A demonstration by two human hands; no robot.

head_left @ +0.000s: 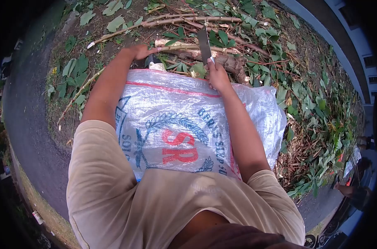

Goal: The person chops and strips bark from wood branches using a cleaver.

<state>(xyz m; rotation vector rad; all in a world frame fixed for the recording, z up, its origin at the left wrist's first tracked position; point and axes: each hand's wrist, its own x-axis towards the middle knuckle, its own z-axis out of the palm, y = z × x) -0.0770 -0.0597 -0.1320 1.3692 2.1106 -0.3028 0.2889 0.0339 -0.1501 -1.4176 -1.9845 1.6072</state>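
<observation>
My left hand [142,52] is closed on the left end of a thin green-brown stem [184,48]. The stem lies across a thick rough log [232,64]. In my right hand [217,75] is a machete [204,43], its broad dark blade pointing away from me and crossing over the stem. The handle is mostly hidden by my fingers. A white woven plastic sack [176,116] with blue and red print covers my lap, just below both hands.
Long cut branches [155,23] lie beyond the log. Green leaves [308,103] and stripped twigs are strewn to the right, beside a heap of chopped pieces [296,153]. Paved road [30,103] runs along the left. Another person [354,193] is at the far right edge.
</observation>
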